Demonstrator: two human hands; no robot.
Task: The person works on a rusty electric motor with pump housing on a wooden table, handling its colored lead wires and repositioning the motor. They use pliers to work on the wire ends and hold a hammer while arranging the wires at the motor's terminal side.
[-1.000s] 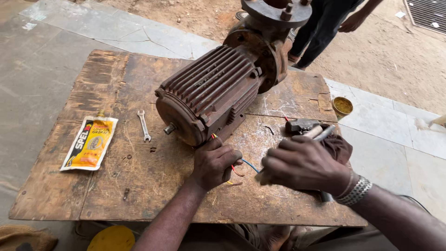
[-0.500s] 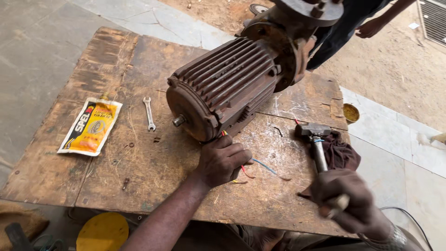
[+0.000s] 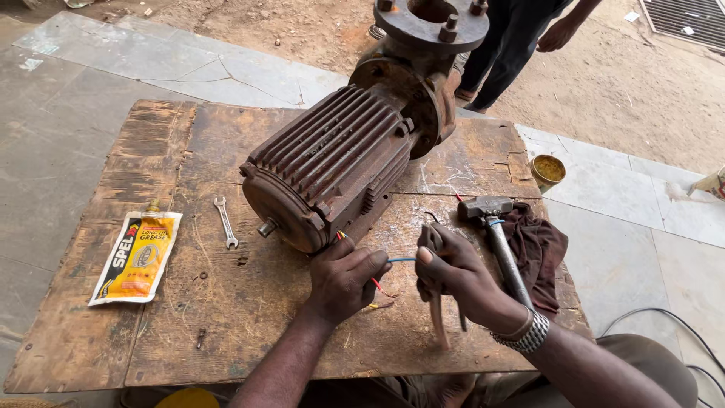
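One rusty electric motor [image 3: 343, 162] lay across the middle of the frame on one worn wooden table [image 3: 151, 332]. One small spanner [image 3: 225, 221] sat left of centre, and one yellow grease sachet [image 3: 137, 257] lay at the left edge. One hammer [image 3: 498, 238] rested right of centre on one dark cloth [image 3: 542, 245], with one small tin [image 3: 547, 171] at the upper right. Two hands worked at lower centre, the left hand [image 3: 343, 276] and the right hand [image 3: 457, 272] (one wrist wore a metal bracelet). One pair of pliers [image 3: 436, 291] was there, with three thin wires [image 3: 385, 273]: blue, red, yellow. One other person [image 3: 521, 38] stood at the top.
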